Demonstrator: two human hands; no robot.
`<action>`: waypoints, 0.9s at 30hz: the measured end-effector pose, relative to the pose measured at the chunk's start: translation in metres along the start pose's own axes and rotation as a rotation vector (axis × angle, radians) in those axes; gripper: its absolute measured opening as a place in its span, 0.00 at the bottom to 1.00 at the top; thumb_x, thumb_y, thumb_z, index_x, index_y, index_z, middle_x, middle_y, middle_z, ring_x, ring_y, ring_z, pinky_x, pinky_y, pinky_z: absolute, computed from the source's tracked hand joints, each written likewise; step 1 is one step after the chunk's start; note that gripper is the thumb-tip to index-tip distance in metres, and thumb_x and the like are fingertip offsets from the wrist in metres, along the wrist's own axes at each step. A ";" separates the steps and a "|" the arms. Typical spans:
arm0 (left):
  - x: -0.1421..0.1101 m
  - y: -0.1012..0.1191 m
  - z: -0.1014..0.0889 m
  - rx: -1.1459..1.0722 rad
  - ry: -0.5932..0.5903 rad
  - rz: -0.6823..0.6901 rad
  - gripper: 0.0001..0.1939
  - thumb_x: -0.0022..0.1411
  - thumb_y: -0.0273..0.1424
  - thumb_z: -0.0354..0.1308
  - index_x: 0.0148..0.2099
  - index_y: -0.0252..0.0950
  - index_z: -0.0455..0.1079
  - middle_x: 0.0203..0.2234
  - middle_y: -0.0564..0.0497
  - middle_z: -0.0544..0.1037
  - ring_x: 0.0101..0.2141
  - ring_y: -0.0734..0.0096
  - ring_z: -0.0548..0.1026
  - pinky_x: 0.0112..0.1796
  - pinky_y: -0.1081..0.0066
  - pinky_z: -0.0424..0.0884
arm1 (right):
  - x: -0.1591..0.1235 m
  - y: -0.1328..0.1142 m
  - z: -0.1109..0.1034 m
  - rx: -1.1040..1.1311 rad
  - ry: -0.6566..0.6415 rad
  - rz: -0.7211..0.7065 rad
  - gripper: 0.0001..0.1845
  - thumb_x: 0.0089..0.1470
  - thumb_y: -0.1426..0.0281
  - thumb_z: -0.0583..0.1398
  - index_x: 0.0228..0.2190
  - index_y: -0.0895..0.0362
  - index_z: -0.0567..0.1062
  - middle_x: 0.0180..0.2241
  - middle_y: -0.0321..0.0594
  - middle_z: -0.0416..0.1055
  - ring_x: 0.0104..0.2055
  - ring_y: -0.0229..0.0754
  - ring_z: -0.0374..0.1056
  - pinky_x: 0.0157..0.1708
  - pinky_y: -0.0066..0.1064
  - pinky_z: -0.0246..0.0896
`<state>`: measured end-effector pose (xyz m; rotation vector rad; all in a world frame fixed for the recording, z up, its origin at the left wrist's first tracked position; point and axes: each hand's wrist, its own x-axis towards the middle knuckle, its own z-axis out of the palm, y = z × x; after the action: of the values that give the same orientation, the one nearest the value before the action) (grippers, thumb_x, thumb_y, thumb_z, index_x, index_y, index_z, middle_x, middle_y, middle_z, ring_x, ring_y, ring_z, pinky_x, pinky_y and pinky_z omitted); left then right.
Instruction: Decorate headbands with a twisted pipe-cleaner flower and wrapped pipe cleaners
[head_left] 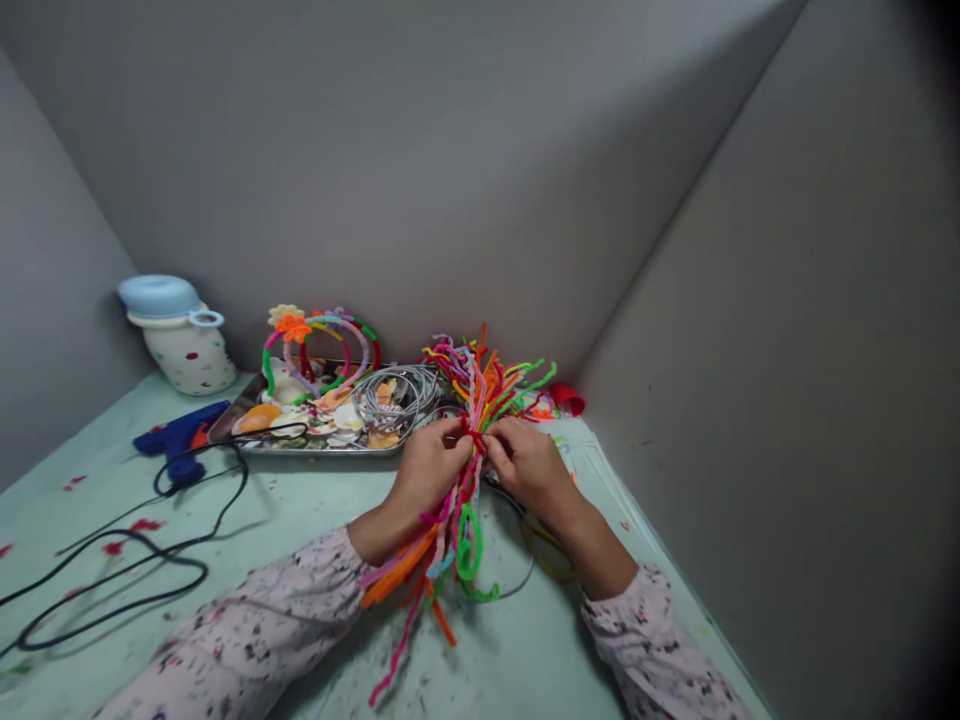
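A bundle of colourful pipe cleaners point(491, 385) stretches between my hands in the middle of the table, its loose ends fanning out above and below. Around its middle runs a red pipe cleaner point(474, 433). On the left side, my left hand point(431, 465) pinches at this red piece with thumb and fingers closed. From the right, my right hand point(529, 460) is also closed, its fingertips pinching the red piece close to the other hand. My fingers partly hide the bundle's middle.
Behind my left hand lies a metal tray point(322, 452) with coiled wire point(397, 400), paper cutouts and pipe-cleaner hoops point(322, 350). A blue glue gun point(180, 440) and its black cord point(202, 545) lie left. A white bottle point(191, 355) stands at the back left; grey walls enclose the table.
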<state>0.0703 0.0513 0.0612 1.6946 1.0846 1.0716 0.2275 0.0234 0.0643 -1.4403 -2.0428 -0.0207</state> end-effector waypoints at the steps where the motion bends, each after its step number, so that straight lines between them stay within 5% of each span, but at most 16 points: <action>1: 0.000 -0.001 0.000 0.044 -0.013 0.029 0.13 0.56 0.28 0.50 0.39 0.34 0.74 0.33 0.50 0.79 0.35 0.68 0.75 0.38 0.72 0.68 | 0.000 0.001 0.001 0.005 0.004 -0.011 0.08 0.58 0.70 0.53 0.30 0.57 0.70 0.30 0.40 0.69 0.32 0.39 0.64 0.33 0.29 0.56; 9: -0.011 0.007 0.000 0.429 -0.112 0.171 0.13 0.61 0.29 0.46 0.40 0.34 0.72 0.34 0.45 0.77 0.35 0.65 0.73 0.38 0.69 0.66 | 0.001 0.005 0.003 0.095 0.027 -0.085 0.09 0.60 0.68 0.54 0.32 0.57 0.72 0.31 0.40 0.68 0.34 0.39 0.65 0.34 0.29 0.57; 19: -0.012 0.005 0.006 0.476 -0.169 0.175 0.16 0.56 0.27 0.49 0.46 0.31 0.71 0.35 0.43 0.75 0.37 0.61 0.72 0.39 0.66 0.65 | 0.002 0.007 0.004 0.172 0.046 -0.082 0.07 0.57 0.71 0.58 0.37 0.56 0.74 0.33 0.40 0.71 0.36 0.40 0.66 0.37 0.30 0.61; 23: -0.010 0.008 0.005 0.274 -0.140 0.072 0.19 0.53 0.28 0.54 0.48 0.32 0.71 0.34 0.46 0.76 0.35 0.63 0.72 0.39 0.67 0.65 | 0.001 0.006 0.002 0.164 0.047 -0.127 0.07 0.58 0.73 0.56 0.36 0.56 0.74 0.33 0.41 0.70 0.36 0.41 0.66 0.37 0.30 0.61; 27: -0.004 0.008 0.003 -0.278 -0.218 -0.215 0.19 0.48 0.27 0.58 0.45 0.30 0.71 0.28 0.50 0.76 0.28 0.69 0.72 0.34 0.71 0.66 | 0.002 0.003 0.003 0.178 0.127 -0.104 0.07 0.57 0.74 0.55 0.35 0.57 0.73 0.33 0.41 0.70 0.37 0.41 0.66 0.38 0.31 0.61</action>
<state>0.0734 0.0450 0.0667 1.4022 0.9089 0.8363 0.2281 0.0269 0.0618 -1.1926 -1.9607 0.0252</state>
